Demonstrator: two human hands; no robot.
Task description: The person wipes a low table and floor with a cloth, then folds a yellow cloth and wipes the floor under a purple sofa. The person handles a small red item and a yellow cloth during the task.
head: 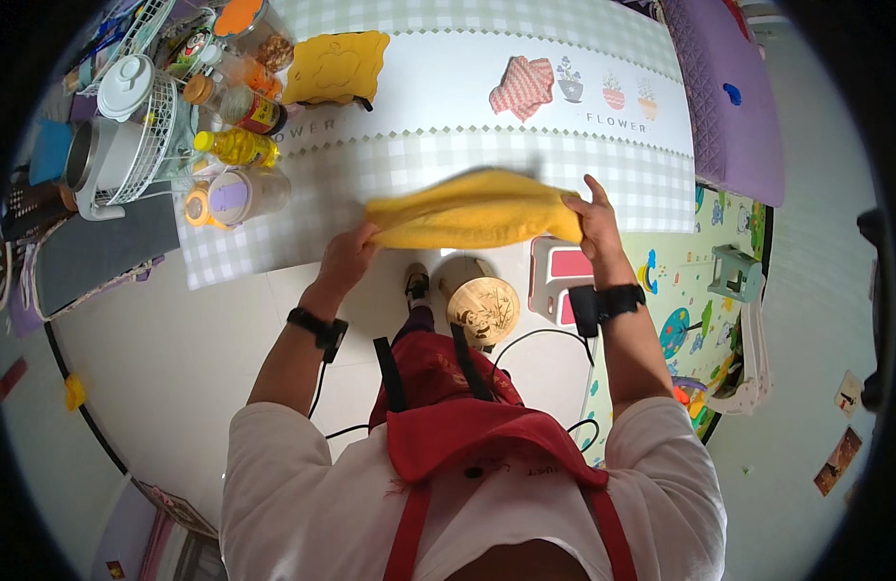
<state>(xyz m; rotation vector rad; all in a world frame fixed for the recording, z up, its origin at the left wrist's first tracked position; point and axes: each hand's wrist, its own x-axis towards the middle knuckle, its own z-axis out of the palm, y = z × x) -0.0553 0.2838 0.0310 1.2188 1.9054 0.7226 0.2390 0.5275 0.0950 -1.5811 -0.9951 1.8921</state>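
Observation:
A yellow cloth is stretched between my two hands, over the near edge of the table. My left hand pinches its left end. At the other end my right hand grips the cloth between thumb and fingers, with one finger raised. The cloth sags slightly and its upper edge is blurred. Beneath and beyond it spreads a checked tablecloth with printed flower pots. A pink-and-white striped cloth lies crumpled on the far right part of the table, apart from my hands.
At the table's left stand a yellow tissue pack, an oil bottle, a lidded plastic cup and a white wire rack. Below the near edge are a round wooden stool and a pink-and-white step stool. Cables hang from my wrist bands.

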